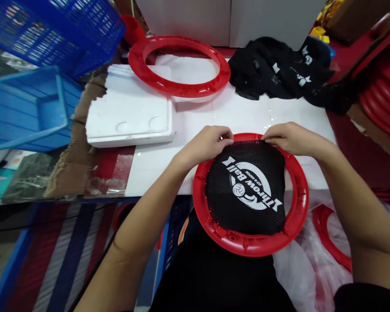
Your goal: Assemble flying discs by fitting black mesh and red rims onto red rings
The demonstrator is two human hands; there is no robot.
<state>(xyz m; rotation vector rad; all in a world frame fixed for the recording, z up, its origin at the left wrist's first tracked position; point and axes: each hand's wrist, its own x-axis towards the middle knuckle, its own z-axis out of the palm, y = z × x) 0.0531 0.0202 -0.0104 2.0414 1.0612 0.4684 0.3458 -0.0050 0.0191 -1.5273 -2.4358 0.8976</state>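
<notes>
A red plastic ring (pixel 251 246) rests at the table's front edge, close to the body. Across its opening lies black mesh fabric (pixel 243 216) with white "Throw Ball" print; a gap shows at the ring's right side. My left hand (pixel 211 142) pinches the fabric's top edge at the ring's upper left. At the upper right, my right hand (pixel 287 136) pinches the same edge against the rim. Both hands have their fingers closed on the cloth.
A second red ring (pixel 178 89) leans on a white foam block (pixel 130 108). Black printed fabric pieces (pixel 269 69) lie at the back right. Blue baskets (pixel 29 108) stand left, stacked red rings (pixel 383 95) right. A plastic bag (pixel 299 268) with a red ring hangs below.
</notes>
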